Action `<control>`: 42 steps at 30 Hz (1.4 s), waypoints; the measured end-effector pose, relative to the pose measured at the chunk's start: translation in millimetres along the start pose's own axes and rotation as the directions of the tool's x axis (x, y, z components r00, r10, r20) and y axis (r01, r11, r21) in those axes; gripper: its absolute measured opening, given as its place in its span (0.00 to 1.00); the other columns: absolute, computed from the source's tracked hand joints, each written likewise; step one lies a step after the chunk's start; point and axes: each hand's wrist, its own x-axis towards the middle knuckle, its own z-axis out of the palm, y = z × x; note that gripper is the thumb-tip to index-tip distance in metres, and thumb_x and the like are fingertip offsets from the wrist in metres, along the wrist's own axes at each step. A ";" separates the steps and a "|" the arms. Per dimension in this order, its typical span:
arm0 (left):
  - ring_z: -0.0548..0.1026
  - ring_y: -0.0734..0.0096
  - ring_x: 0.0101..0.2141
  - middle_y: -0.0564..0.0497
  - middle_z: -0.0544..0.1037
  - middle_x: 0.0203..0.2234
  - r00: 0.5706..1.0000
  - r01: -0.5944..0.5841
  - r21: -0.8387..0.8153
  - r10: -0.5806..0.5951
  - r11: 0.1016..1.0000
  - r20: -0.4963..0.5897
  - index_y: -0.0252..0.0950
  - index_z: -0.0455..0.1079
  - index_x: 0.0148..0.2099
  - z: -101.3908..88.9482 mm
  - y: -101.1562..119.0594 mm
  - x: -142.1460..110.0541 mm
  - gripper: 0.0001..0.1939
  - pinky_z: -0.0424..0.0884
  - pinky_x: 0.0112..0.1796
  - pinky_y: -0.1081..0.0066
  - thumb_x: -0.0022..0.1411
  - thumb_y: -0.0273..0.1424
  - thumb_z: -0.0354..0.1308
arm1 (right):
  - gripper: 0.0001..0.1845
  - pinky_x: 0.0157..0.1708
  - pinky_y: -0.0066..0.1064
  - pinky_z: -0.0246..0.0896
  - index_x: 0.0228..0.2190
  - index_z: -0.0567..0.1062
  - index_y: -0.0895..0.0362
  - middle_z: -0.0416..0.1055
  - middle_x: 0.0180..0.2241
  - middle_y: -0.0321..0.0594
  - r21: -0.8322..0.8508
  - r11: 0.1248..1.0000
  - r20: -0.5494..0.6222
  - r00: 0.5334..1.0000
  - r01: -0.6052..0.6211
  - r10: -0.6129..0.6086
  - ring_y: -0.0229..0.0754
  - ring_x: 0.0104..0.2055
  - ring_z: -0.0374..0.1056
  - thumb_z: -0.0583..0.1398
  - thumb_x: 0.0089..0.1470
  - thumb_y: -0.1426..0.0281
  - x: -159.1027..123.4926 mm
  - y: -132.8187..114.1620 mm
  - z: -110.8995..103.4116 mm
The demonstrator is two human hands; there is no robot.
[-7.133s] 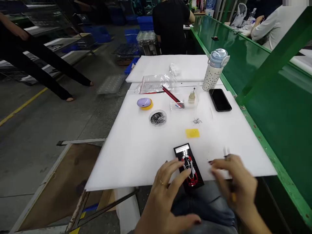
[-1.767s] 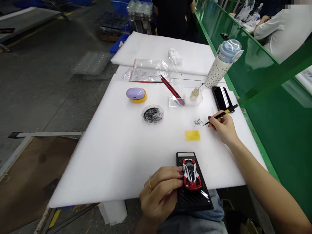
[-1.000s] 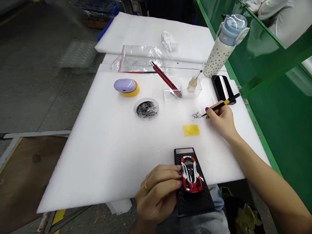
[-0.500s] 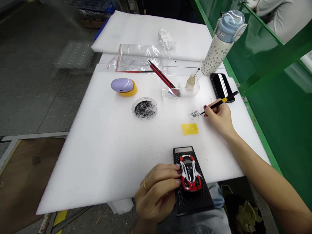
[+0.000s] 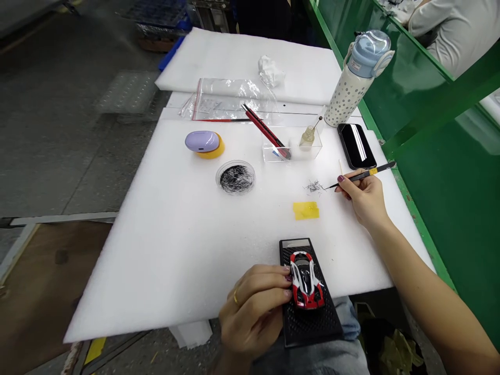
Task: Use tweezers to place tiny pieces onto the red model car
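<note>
My left hand (image 5: pixel 253 307) grips the side of a small red, white and black model car (image 5: pixel 305 279), which sits on a black textured base (image 5: pixel 310 297) at the near edge of the white foam board (image 5: pixel 187 234). My right hand (image 5: pixel 363 195) holds black tweezers (image 5: pixel 363 176) with a yellow band. Their tip points left, just right of a small pile of thin dark metal pins (image 5: pixel 313 186). A yellow patch (image 5: pixel 306 210) lies between the pins and the car.
On the board stand a round clear dish of dark pins (image 5: pixel 236 178), a purple and yellow case (image 5: pixel 204 142), a clear box (image 5: pixel 292 147) with a red knife and small bottle, a phone (image 5: pixel 356 146) and a dotted water bottle (image 5: pixel 351 80). A green conveyor runs along the right.
The right hand reached out with the tweezers to the pin pile, and has now drawn slightly back to the right of it. The left hand has stayed on the car.
</note>
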 end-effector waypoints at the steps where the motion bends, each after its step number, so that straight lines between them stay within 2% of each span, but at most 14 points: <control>1: 0.81 0.65 0.39 0.48 0.81 0.37 1.000 -0.005 -0.006 0.005 1.000 0.010 0.35 0.75 0.46 -0.4 -0.1 0.2 0.10 0.83 0.36 0.62 0.65 0.19 0.59 | 0.22 0.20 0.32 0.53 0.27 0.70 0.52 0.72 0.20 0.36 0.010 1.000 0.008 1.000 -0.004 0.004 0.36 0.20 0.58 0.71 0.42 0.51 -0.1 -0.5 -0.8; 5: 0.80 0.64 0.42 0.46 0.80 0.39 0.999 -0.021 -0.054 0.023 0.998 0.039 0.32 0.74 0.46 -1.6 -0.6 1.2 0.11 0.83 0.38 0.61 0.64 0.17 0.58 | 0.22 0.22 0.33 0.54 0.27 0.70 0.51 0.71 0.19 0.36 0.008 1.000 0.025 1.000 0.008 -0.008 0.38 0.21 0.61 0.71 0.42 0.51 -0.7 -1.5 -4.5; 9: 0.80 0.64 0.43 0.46 0.80 0.40 0.999 -0.032 -0.078 0.035 0.996 0.035 0.32 0.73 0.48 -0.6 -1.4 2.2 0.13 0.82 0.40 0.61 0.64 0.16 0.58 | 0.17 0.20 0.32 0.49 0.25 0.68 0.51 0.69 0.18 0.34 -0.068 0.997 -0.010 0.999 0.042 -0.043 0.36 0.19 0.59 0.70 0.44 0.59 -2.8 0.8 -9.4; 14: 0.80 0.65 0.42 0.47 0.80 0.40 0.999 -0.042 -0.073 0.044 0.996 0.021 0.31 0.73 0.48 0.5 -0.7 4.3 0.12 0.82 0.39 0.62 0.64 0.16 0.58 | 0.12 0.21 0.32 0.51 0.24 0.68 0.52 0.70 0.17 0.35 -0.194 0.981 -0.018 1.000 -0.003 0.000 0.37 0.19 0.61 0.67 0.45 0.64 -6.2 0.1 -8.4; 19: 0.81 0.65 0.41 0.47 0.81 0.39 0.999 -0.044 -0.059 0.046 0.997 0.026 0.33 0.73 0.48 0.0 -1.5 3.3 0.11 0.83 0.38 0.63 0.64 0.18 0.58 | 0.12 0.20 0.31 0.49 0.23 0.68 0.53 0.69 0.17 0.34 -0.196 0.980 -0.006 1.000 -0.009 0.008 0.36 0.18 0.59 0.67 0.46 0.63 -3.4 -1.1 -9.5; 31: 0.79 0.65 0.45 0.45 0.79 0.42 0.998 -0.047 -0.115 0.051 0.992 0.034 0.27 0.74 0.47 0.5 -0.2 3.3 0.11 0.81 0.42 0.61 0.64 0.14 0.58 | 0.08 0.22 0.31 0.51 0.22 0.70 0.54 0.71 0.17 0.35 -0.208 0.976 0.018 0.997 -0.067 0.072 0.35 0.20 0.58 0.66 0.46 0.69 1.3 -3.8 -8.2; 35: 0.79 0.65 0.44 0.46 0.79 0.41 0.998 -0.051 -0.109 0.054 0.993 0.026 0.28 0.74 0.48 0.6 0.6 3.2 0.12 0.81 0.41 0.61 0.63 0.15 0.59 | 0.09 0.20 0.29 0.50 0.21 0.71 0.55 0.70 0.16 0.35 -0.122 0.988 0.031 0.995 -0.090 0.095 0.33 0.18 0.57 0.68 0.43 0.69 2.9 -4.4 -9.1; 39: 0.79 0.64 0.44 0.45 0.79 0.42 0.998 -0.050 -0.109 0.054 0.993 0.033 0.29 0.74 0.48 1.3 -0.6 3.4 0.12 0.81 0.40 0.61 0.63 0.15 0.59 | 0.16 0.18 0.27 0.50 0.20 0.73 0.56 0.71 0.15 0.36 0.102 0.981 0.052 0.986 -0.162 0.158 0.32 0.18 0.59 0.75 0.35 0.66 -0.7 -10.4 -9.7; 42: 0.79 0.64 0.45 0.45 0.79 0.41 0.998 -0.057 -0.115 0.060 0.992 0.030 0.28 0.73 0.47 2.0 -1.6 4.3 0.11 0.80 0.40 0.62 0.64 0.15 0.58 | 0.22 0.18 0.26 0.51 0.19 0.74 0.56 0.73 0.16 0.38 0.224 0.955 0.123 0.977 -0.197 0.172 0.32 0.19 0.61 0.79 0.29 0.62 -9.0 -16.0 -9.5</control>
